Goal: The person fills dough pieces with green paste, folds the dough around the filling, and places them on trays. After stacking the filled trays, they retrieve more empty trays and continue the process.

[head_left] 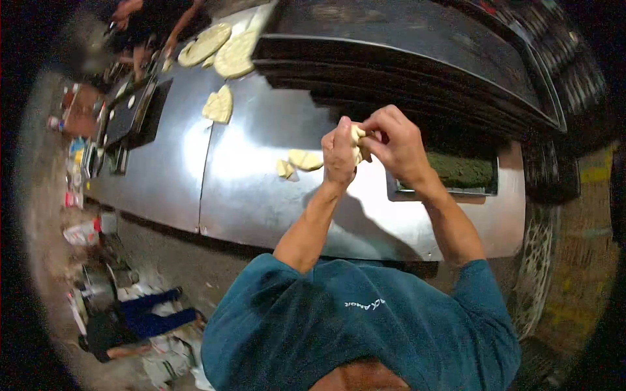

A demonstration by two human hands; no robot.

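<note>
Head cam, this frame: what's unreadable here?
- Dough piece: mostly covered by the left hand and right hand; its shape is unclear.
- Tray: dark green contents, partly behind the right wrist; can't be identified.
- Co-worker: blurred and cut off by the top-left lens edge; whatever they hold is unclear.
- Floor clutter: too small and distorted at the left edge.

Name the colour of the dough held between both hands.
The dough is pale creamy yellow; head view.

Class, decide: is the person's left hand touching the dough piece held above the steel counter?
Touching. The head view shows the left hand closed around the dough piece, with no gap between them.
</note>
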